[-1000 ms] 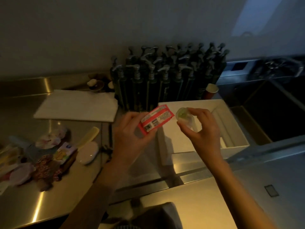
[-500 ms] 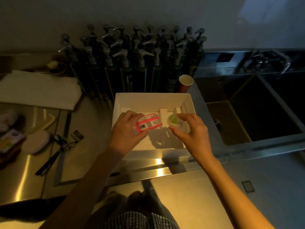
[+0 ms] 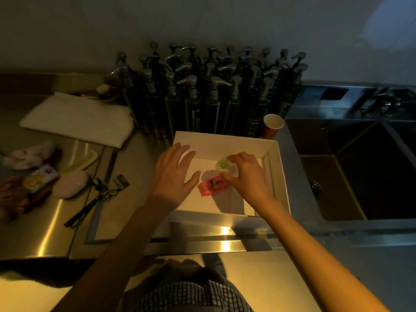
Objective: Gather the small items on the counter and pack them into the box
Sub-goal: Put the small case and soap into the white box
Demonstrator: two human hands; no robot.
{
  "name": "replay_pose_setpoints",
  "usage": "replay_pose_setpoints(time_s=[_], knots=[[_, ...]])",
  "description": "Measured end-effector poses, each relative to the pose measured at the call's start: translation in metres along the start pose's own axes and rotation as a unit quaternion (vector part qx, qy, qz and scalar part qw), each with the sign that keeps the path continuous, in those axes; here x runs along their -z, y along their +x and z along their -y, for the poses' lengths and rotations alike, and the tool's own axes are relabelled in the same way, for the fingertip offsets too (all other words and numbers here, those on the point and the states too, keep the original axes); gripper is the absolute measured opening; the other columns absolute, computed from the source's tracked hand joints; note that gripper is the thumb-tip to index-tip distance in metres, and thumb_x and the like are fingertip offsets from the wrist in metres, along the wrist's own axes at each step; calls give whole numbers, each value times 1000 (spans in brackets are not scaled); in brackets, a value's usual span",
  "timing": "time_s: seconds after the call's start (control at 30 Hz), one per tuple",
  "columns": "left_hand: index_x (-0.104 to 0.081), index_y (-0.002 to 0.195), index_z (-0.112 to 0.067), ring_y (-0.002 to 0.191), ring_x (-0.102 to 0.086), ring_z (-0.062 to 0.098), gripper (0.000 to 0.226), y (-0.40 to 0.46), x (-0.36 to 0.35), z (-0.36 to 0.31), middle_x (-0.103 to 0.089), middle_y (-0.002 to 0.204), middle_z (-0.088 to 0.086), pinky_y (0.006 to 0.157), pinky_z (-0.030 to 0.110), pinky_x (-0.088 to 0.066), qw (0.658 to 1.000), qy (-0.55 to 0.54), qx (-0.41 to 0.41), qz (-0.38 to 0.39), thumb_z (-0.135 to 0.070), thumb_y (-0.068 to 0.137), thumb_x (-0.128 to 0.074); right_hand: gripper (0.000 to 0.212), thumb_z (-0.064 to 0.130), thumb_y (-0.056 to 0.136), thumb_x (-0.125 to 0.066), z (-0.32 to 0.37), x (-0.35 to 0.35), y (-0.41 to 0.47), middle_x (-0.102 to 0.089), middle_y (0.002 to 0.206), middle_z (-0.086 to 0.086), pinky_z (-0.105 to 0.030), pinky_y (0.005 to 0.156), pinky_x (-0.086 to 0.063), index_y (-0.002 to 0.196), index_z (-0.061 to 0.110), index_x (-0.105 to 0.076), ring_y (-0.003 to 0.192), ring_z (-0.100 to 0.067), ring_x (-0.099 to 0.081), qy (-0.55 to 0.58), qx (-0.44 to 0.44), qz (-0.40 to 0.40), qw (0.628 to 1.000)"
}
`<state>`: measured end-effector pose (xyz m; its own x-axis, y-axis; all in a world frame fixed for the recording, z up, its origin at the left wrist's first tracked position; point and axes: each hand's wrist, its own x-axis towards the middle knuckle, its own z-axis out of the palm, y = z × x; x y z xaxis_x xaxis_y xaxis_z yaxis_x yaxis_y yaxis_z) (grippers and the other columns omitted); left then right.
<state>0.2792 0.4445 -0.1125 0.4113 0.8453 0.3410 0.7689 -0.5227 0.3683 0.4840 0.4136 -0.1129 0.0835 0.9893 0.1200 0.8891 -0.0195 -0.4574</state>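
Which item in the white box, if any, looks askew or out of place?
The red packet lies at a slant across the floor of the box, not square with its walls. Otherwise nothing stands out: no spill or damage shows, though the light is dim.

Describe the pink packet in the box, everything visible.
The pink packet is a small flat rectangle, pink-red, with a pale label patch carrying dark print too blurred to read; it looks like thin card or foil. It lies flat and skewed on the floor of the white box, near the middle. The open left hand is just beside it, not gripping. The right hand, holding a small green-topped item, overlaps its right end.
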Motion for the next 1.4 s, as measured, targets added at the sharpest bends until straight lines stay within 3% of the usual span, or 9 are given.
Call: replay_pose_setpoints(time_s=[0.27,0.37,0.47,0.57,0.73,0.9,1.07,1.23,1.4], knots=[[-61,120,1,121,-47,34,44,-17,8,26,-58,124,20,103,44,-34,997,48,21,-55,-28,94,-40,42,31,93,-58,26,-11,14,-56,130,-10,-31,99,-38,129,9,-55,122,-26,-48,-8,71,18,997],[-60,120,2,120,-51,36,35,-29,11,36,-58,123,21,102,51,-39,993,41,38,-105,-18,96,-45,43,32,96,-52,47,-14,13,-53,135,-12,-31,104,-32,132,8,-53,127,-27,-46,5,109,3,994],[-60,119,4,116,-53,37,33,-44,20,46,-60,120,23,100,48,-41,986,54,62,-144,-16,97,-45,46,37,96,-46,74,-23,10,-52,138,-11,-31,107,-28,134,10,-52,130,-25,-44,18,141,-8,990],[-60,118,4,114,-53,38,37,-60,32,64,-59,120,24,98,49,-41,982,84,104,-134,-16,96,-38,44,35,96,-47,105,-35,5,-56,133,-13,-34,109,-28,130,9,-55,128,-27,-46,33,189,-35,981],[-62,117,1,117,-53,34,31,-99,46,101,-59,121,20,101,49,-39,964,141,143,-175,-10,90,-53,40,31,96,-46,155,-63,-5,-60,125,-15,-42,110,-34,123,4,-60,124,-27,-49,60,268,-56,960],[-62,117,2,118,-51,36,32,-132,65,147,-59,121,21,100,48,-40,958,155,165,-177,-14,91,-51,35,24,96,-50,214,-93,-14,-62,119,-16,-32,112,-28,118,1,-61,118,-24,-51,98,307,-85,943],[-59,120,1,118,-53,38,34,-150,81,194,-58,123,23,99,49,-43,970,115,155,-146,-15,92,-48,36,24,96,-49,254,-135,-11,-60,123,-17,-37,111,-32,122,1,-60,121,-27,-51,92,285,-64,952],[-59,121,1,118,-52,37,34,-153,82,236,-57,124,22,99,47,-42,983,67,114,-127,-16,93,-48,39,25,95,-46,273,-172,-4,-58,126,-18,-25,112,-24,122,0,-59,124,-28,-48,85,219,-54,971],[-58,120,-2,116,-48,34,38,-142,74,271,-57,123,21,98,44,-39,991,62,94,-67,-20,89,-48,39,26,94,-49,278,-204,7,-56,129,-17,-30,105,-33,124,2,-57,123,-28,-48,71,125,-33,989]])
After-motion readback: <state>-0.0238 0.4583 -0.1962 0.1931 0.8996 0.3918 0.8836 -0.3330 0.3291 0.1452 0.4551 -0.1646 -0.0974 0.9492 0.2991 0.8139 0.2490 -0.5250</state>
